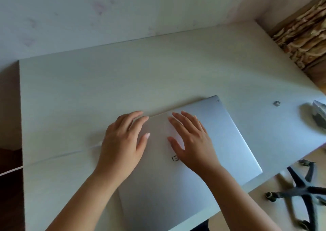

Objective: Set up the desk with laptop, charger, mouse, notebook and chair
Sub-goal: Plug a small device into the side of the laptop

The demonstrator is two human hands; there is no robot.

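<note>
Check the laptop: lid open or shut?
Shut. The laptop lies flat on the desk, only its silver lid and logo showing, no screen or keys. Both hands, left hand and right hand, rest flat on it.

We have a single view, from a camera on the head, looking forward and steeply down onto the bench [88, 89]. It sits close: our forearms enter from the bottom edge and the left hand [121, 142] and right hand [192, 142] fill the middle of the frame. The wide lens bends the bench edges and tilts the scene. The wall [105, 10] runs across the top, and the floor with a chair base [303, 190] shows at lower right.
</note>
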